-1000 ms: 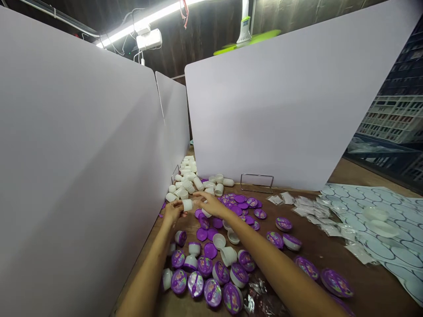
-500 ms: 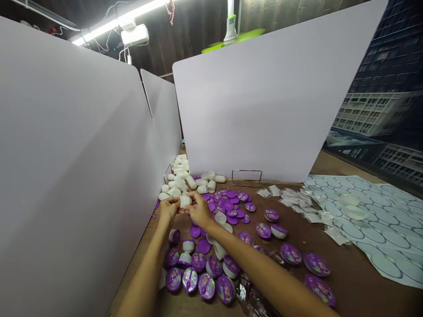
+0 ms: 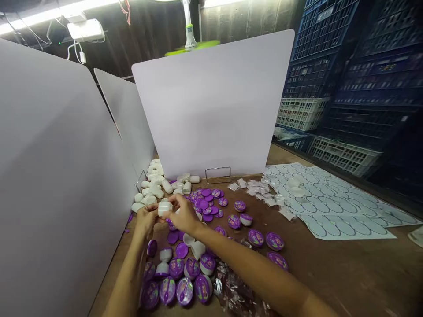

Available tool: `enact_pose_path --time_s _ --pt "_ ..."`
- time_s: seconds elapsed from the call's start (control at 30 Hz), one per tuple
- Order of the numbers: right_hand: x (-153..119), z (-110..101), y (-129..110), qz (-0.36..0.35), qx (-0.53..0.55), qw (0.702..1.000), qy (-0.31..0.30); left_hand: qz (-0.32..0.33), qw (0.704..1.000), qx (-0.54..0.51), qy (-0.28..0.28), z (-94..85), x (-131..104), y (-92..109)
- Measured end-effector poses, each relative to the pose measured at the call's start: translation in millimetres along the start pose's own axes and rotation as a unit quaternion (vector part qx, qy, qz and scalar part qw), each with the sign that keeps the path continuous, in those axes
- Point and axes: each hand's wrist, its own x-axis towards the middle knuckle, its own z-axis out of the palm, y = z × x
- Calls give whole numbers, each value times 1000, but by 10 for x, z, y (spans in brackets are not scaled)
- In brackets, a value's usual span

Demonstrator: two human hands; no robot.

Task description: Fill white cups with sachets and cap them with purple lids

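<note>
Now that my right fingers (image 3: 176, 200) joined my left fingers (image 3: 152, 212), both pinch a white round plastic cup (image 3: 163, 208), probably more steadily.

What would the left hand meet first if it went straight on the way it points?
Apart from the white cup it grips, the left hand would likely meet the pile of white cups first; depth is unclear in this single view.

Left hand (image 3: 147, 216) out front, fingers curled in — tips aimed at its partner | right hand (image 3: 183, 215) just opposite, thumb and fingers bent into a pinch | left forearm (image 3: 127, 268) runs up steeply, right forearm (image 3: 238, 259) slants long from lower right — both bare, hands close together, facing inward
</note>
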Motion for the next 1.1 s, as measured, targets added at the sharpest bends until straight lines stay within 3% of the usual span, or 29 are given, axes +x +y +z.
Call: enact_pose_path --time_s 0.07,0.17,0.23,0.3,0.4,0.5,0.6,0.7,0.8,0.87,1.0,1.1 --pt "-56 -74 25 -153 -70 986 -14 -8 1000 -18 -2 7 -38 -2" --pt "-106 -173 130 -353 -159 921 -52 -7 1000 -25 4 4 -114 -11" --pt "-126 -213 190 -431 -196 879 -62 -1 1000 -17 10 -9 -159 -10" --pt "-155 -224 192 -446 -189 874 -38 5 1000 -13 9 -22 -190 -3" --pt "-213 -190 78 -351 -99 930 37 10 1000 -23 12 2 -222 0" --pt "-246 -130 -57 -167 15 983 79 25 999 -42 19 109 -251 -36" --pt "-236 -118 -73 20 154 985 72 48 998 -42 18 182 -254 -88" --pt "-201 -218 47 157 218 962 48 109 991 -28 74 44 -196 -83" --pt "-121 -351 215 179 33 983 38 137 981 -36 136 -229 -105 -12" --pt "-12 -389 311 147 -113 982 41 113 984 -60 120 -337 -71 26" --pt "348 -520 448 126 -246 961 22 45 992 -102 64 -294 -151 -15" --pt "597 -973 562 157 -343 926 12 0 991 -119 54 -277 -315 -115"
